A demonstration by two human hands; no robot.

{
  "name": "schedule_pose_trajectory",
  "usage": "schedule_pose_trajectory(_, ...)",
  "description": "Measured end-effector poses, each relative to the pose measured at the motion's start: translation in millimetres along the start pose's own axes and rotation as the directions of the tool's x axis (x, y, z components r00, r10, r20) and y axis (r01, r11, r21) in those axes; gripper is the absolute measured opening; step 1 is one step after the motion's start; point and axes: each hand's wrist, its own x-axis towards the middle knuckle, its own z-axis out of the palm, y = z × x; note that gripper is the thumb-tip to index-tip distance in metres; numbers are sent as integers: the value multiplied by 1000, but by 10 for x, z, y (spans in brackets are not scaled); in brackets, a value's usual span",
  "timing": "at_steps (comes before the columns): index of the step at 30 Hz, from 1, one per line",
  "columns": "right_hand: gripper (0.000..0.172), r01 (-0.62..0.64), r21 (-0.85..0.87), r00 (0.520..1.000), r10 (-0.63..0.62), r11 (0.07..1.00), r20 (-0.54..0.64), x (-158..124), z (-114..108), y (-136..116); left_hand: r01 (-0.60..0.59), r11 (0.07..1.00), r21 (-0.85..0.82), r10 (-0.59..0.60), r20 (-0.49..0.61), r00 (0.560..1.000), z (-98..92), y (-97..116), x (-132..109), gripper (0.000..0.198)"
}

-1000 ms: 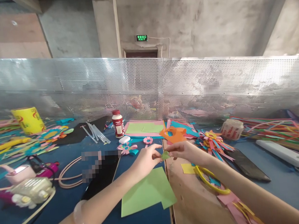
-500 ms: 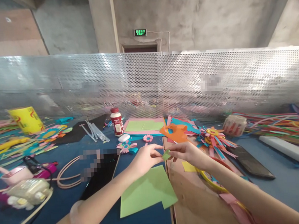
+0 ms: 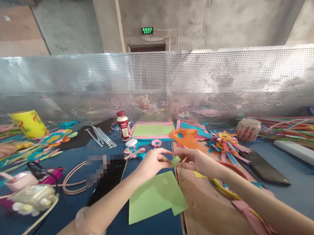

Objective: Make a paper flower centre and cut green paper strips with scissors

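Note:
My left hand (image 3: 154,161) and my right hand (image 3: 194,160) meet over the table's middle, both pinching a small folded green paper piece (image 3: 175,160) between fingertips. Just below them lies a large light-green paper sheet (image 3: 155,196) on the blue table cover (image 3: 72,211). A pale bracelet (image 3: 87,227) circles my left wrist. Under my right forearm lie yellow-handled scissors (image 3: 224,192).
A red-capped bottle (image 3: 123,126), glue sticks (image 3: 102,136), paper flowers (image 3: 225,142), orange cut paper (image 3: 187,137), a tape roll (image 3: 248,128) and two dark phones (image 3: 263,168) lie around. A glue gun (image 3: 33,199) sits at left. A perforated metal screen (image 3: 155,86) backs the table. Another person's hand (image 3: 2,149) shows at far left.
My hands have turned the small green piece between the fingertips, staying in the same spot. Another person's hand has come into view at the far left.

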Motion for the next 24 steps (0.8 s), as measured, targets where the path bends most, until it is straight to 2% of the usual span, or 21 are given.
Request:
schedule_pose_trajectory(2,47,4,4,1000,-4,1000,-22,37,-1,37,7,1000,-15,-7,-33,999,-64,-18,33,36)
schedule_pose_trajectory(4,50,-18,-36,997,15,999,-70,143,-12,108,15,1000,-21,-17,-125,992,-177,-30,76,30)
schedule_pose_trajectory(6,40,-49,-205,995,29,978,-100,329,-21,187,16,999,-39,-25,-255,967,-324,-36,116,24)
schedule_pose_trajectory(8,34,-42,-437,996,2,899,-92,576,-4,255,9,997,-76,-35,-355,934,-476,-44,141,23)
schedule_pose_trajectory(11,44,7,-566,997,-50,824,-60,962,99,339,4,979,-206,-92,-423,902,-643,-66,149,26)
schedule_pose_trajectory(14,31,41,-647,994,-94,761,-48,1233,247,413,-15,957,-290,-121,-445,887,-712,-86,141,30)
schedule_pose_trajectory(17,12,86,-707,989,-148,703,-27,1349,338,468,-41,953,-302,-108,-460,881,-724,-95,141,32)
schedule_pose_trajectory(21,12,125,-752,975,-219,647,-27,1342,293,464,-23,959,-283,-108,-438,892,-729,-99,142,33)
schedule_pose_trajectory(24,14,116,-758,957,-276,642,-87,1168,210,364,-19,956,-292,-101,-391,915,-728,-84,126,31)
